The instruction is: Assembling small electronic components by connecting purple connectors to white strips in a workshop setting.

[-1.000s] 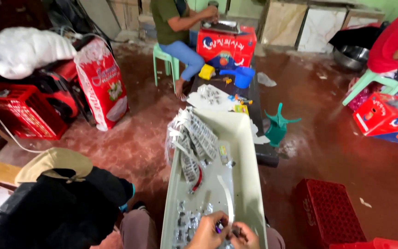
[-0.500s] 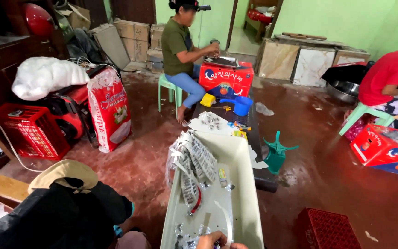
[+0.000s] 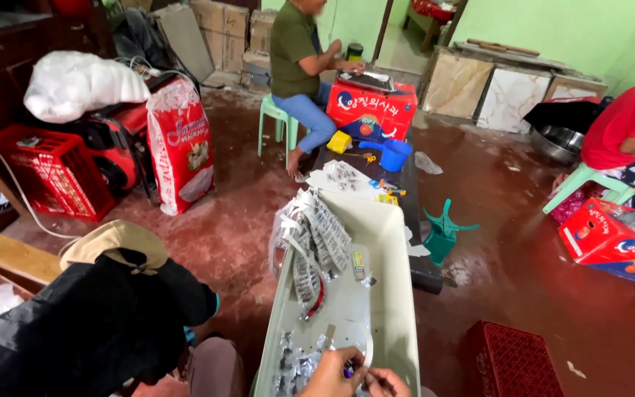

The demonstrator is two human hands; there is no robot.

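Both hands meet at the bottom edge, left hand [image 3: 330, 373] and right hand [image 3: 389, 383] pinching a tiny purple piece [image 3: 349, 373] between their fingertips, over the near end of the long pale tray [image 3: 395, 294]. Small silvery packets [image 3: 295, 362] lie just left of them.

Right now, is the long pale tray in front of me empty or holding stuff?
Holding stuff: the pale tray carries strips of small clear packets, with loose packets near both hands.
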